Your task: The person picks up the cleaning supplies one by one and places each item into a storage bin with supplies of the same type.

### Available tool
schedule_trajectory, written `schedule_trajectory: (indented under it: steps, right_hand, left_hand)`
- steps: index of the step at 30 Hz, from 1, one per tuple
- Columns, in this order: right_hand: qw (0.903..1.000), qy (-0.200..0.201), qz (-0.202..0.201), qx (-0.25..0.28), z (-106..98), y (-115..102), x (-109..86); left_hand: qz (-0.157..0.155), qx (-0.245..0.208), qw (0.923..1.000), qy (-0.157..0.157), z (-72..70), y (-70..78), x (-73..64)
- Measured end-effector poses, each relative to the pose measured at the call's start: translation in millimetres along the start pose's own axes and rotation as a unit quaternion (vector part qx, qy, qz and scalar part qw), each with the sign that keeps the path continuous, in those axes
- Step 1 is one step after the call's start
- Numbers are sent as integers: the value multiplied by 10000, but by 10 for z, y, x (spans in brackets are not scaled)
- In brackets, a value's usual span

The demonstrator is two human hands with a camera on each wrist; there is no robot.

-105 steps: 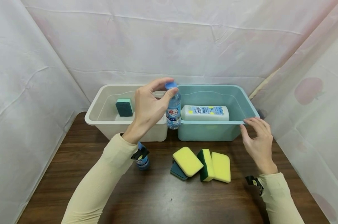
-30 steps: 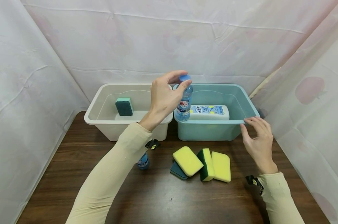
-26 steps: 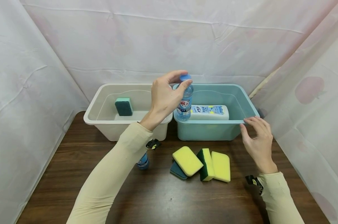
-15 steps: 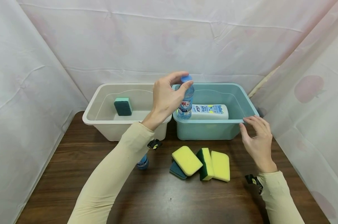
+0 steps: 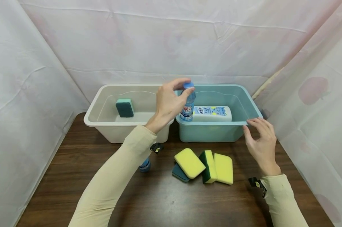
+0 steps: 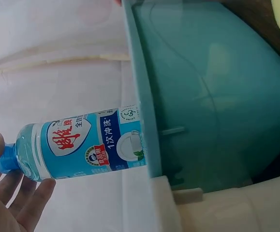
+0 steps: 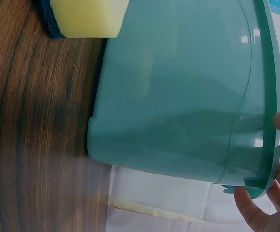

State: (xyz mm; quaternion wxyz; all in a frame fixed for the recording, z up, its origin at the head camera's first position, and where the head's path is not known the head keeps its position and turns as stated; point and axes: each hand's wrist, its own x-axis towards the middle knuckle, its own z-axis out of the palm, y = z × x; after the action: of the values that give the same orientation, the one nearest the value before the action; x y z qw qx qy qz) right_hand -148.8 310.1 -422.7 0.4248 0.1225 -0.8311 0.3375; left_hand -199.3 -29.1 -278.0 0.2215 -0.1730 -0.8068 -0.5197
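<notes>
My left hand pinches the blue cap of a clear blue dish soap bottle, held upright at the left end of the teal bin. In the left wrist view the bottle's label faces the camera, and its base is hidden behind the bin's rim. A white bottle with a blue and yellow label lies in this bin, to the right of the held bottle. My right hand grips the bin's front right corner; in the right wrist view its fingers lie around the rim.
A cream bin stands left of the teal one, with a green sponge inside. Several yellow and green sponges lie on the brown table before the bins. Another blue bottle is partly hidden by my left sleeve.
My left hand has carried the dish soap bottle right, from before the gap between the bins to the teal bin, then slightly down. The right hand stays at the bin's corner.
</notes>
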Motion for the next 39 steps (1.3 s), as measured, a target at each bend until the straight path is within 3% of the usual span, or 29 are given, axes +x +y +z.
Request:
schedule_trajectory:
  steps: [19, 39]
  right_hand:
    - [10000, -17, -35, 9, 15, -23, -3]
    - [10000, -25, -3, 23, 34, -12, -26]
  left_hand:
    - [60, 369, 9984, -428, 100, -126, -84]
    - [-141, 508, 9962, -691, 199, -235, -172]
